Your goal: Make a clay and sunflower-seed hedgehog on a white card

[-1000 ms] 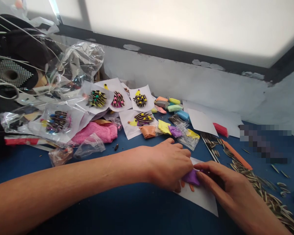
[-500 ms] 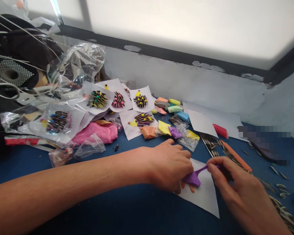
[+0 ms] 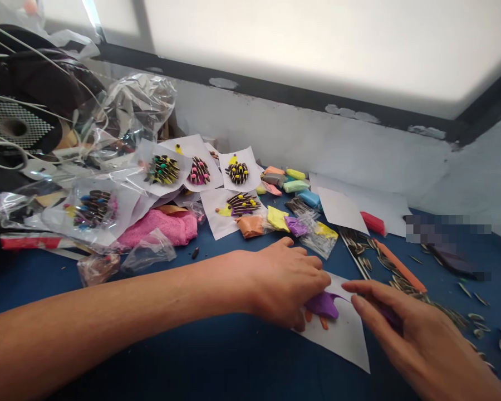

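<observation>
Lowers right hand (image 3: pixel 413 328), fingertips (image 3: pixel 347 287) parted; leaves purple clay (image 3: pixel 323 306) left of them, tapering thumbward, closest to left hand (image 3: pixel 286 281); cannot tell either grip.

there is one left hand (image 3: pixel 292 278) and one right hand (image 3: pixel 430 328), one purple clay patch (image 3: pixel 323 305) and two visible orange strips (image 3: pixel 324 323) on one white sheet (image 3: pixel 344 342). five seed-studded figures (image 3: pixel 237 174) show clearly: one blue-dotted, one green-dotted, one pink-dotted, two yellow-dotted. one pink cloth (image 3: pixel 167 225), one red packet (image 3: pixel 373 223), one orange stick (image 3: pixel 401 266); loose seeds (image 3: pixel 446 314) are too many to count.
</observation>
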The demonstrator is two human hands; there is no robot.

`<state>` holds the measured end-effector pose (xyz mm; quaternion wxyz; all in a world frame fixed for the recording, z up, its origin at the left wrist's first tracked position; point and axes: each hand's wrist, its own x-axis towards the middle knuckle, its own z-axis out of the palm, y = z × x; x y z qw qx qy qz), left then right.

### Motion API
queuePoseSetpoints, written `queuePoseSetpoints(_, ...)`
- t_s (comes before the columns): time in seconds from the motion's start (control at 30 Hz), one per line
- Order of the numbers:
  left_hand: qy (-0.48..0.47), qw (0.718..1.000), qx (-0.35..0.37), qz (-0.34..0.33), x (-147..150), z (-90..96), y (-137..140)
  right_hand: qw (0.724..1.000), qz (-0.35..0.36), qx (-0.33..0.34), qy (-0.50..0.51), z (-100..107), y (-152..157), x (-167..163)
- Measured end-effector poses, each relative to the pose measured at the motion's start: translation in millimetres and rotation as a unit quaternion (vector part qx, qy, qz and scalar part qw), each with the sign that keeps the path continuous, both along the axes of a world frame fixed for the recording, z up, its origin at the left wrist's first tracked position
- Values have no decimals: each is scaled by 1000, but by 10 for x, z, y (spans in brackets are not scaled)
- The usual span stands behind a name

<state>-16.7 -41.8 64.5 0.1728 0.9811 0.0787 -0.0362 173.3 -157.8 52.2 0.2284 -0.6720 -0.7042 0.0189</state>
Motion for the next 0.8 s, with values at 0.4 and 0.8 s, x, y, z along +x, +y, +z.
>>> queuePoseSetpoints(0.4,25,1000,9,0,4,59,-24,988,104,17,-114,-125,-20,-55)
queuePoseSetpoints(0.8,21,1000,8,9,19,41,-24,950,142,97,-262,-140,-110,-60)
